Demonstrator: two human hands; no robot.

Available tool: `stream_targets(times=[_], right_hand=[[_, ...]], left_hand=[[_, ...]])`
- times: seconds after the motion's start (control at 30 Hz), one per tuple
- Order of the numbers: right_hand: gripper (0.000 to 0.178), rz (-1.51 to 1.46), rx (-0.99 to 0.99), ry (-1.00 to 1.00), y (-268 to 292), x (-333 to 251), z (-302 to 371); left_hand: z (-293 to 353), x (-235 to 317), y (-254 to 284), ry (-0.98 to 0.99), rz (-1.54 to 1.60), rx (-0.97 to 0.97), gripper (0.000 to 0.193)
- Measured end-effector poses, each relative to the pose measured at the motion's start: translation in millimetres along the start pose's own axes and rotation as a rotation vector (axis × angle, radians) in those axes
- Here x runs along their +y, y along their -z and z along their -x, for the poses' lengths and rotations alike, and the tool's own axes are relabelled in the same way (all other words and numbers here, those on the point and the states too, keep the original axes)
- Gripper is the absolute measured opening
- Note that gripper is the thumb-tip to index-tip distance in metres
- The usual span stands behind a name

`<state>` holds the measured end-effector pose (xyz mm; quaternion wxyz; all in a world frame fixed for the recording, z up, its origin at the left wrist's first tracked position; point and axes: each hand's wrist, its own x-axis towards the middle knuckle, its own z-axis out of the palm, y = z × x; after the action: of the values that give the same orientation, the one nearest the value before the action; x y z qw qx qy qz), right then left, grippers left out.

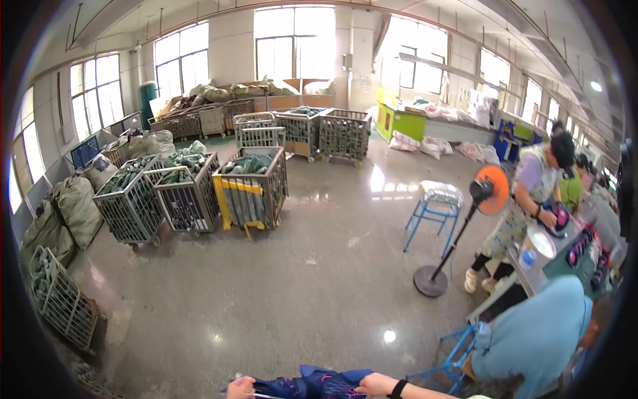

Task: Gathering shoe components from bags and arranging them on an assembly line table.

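Note:
At the lower edge of the head view, a navy blue cloth item with pink line patterns is stretched between my hands. Its lower part is cut off by the picture edge, so its kind is unclear. My left hand is closed at its left end, where a thin whitish strip or rod also shows. My right hand, with a black band on the wrist, pinches the right end of the cloth.
Wheeled metal cage carts filled with green items stand to the left, near bulging sacks. A standing fan and a blue stool are to the right. A person in light blue sits close by; another stands at a worktable.

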<state>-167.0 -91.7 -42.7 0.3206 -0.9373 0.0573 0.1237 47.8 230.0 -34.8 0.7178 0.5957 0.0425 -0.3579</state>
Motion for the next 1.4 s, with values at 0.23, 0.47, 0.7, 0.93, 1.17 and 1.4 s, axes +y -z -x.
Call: stream_targets(times=[0.23,0.47,0.7,0.93,1.17,1.4], right_hand=[[0.04,0.181,-0.026,-0.658,123.7,109.3,-106.5],[0.042,0.023,-0.119,-0.528,199.0,280.7,-193.5],[0.047,-0.274,-0.131,-0.299,368.1,352.8,-316.8],[0.043,-0.261,-0.123,-0.107,509.6,419.4,-466.5],[0.04,-0.352,-0.033,-0.339,628.4,538.8,-508.5],[0.043,-0.579,0.46,-0.481,705.2,661.9,-522.2]], left_hand=[[-240.3,64.7,-137.9,-0.2,-0.586,-0.219,0.026],[-415.9,124.2,-274.7,-0.522,-1.008,-0.144,0.026],[-571.5,193.5,-309.4,-0.594,-1.284,0.103,0.028],[-719.5,180.2,-302.9,-0.157,-1.764,0.004,0.027],[-968.5,165.3,-467.1,0.026,-1.826,-0.71,0.033],[-1157.2,240.6,-775.0,-0.226,-1.919,-0.89,0.036]])
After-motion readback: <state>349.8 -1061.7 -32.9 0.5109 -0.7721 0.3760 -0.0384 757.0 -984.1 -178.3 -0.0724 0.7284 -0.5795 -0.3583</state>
